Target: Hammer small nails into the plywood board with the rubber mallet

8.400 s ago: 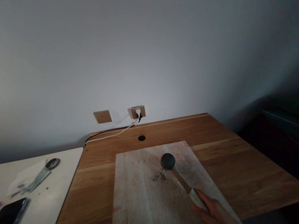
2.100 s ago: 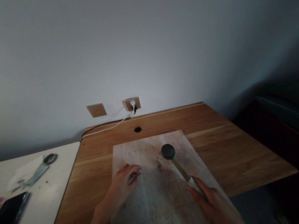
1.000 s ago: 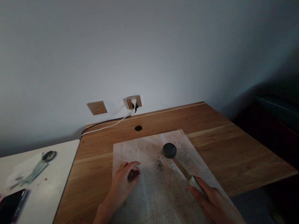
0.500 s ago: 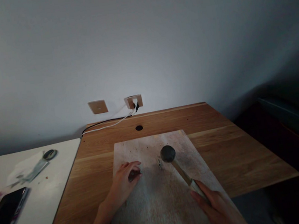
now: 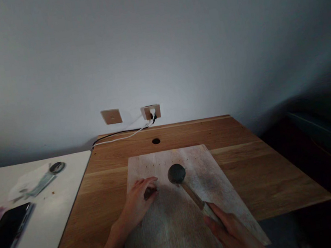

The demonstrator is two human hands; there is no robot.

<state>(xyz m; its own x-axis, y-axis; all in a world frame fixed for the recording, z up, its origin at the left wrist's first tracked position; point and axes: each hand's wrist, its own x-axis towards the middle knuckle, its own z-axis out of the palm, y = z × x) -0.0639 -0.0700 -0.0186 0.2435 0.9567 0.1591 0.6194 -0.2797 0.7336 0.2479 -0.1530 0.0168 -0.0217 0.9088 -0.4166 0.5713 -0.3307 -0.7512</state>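
A pale wooden board (image 5: pixel 173 225) lies on the brown wooden desk (image 5: pixel 253 177). My right hand (image 5: pixel 230 234) is closed round the handle of a hammer (image 5: pixel 183 183), whose dark round head hovers over the board's middle. My left hand (image 5: pixel 139 199) rests on the board with fingertips pinched together on a small thing, likely a nail, too small to make out. A row of tiny dark dots (image 5: pixel 155 165) runs along the board's far part. The loose nails seen earlier are hidden behind the hammer head.
A white table (image 5: pixel 44 223) adjoins the desk on the left, carrying a black phone (image 5: pixel 5 236), a metal tool (image 5: pixel 44 180) and paper. Two wall sockets (image 5: pixel 152 111) with cables sit behind the desk, near a cable hole (image 5: pixel 156 141). Dark space lies to the right.
The hammer head has swung left, toward my left hand's fingertips, and now covers the loose nails. My left hand has stayed pinched in the same spot on the board.
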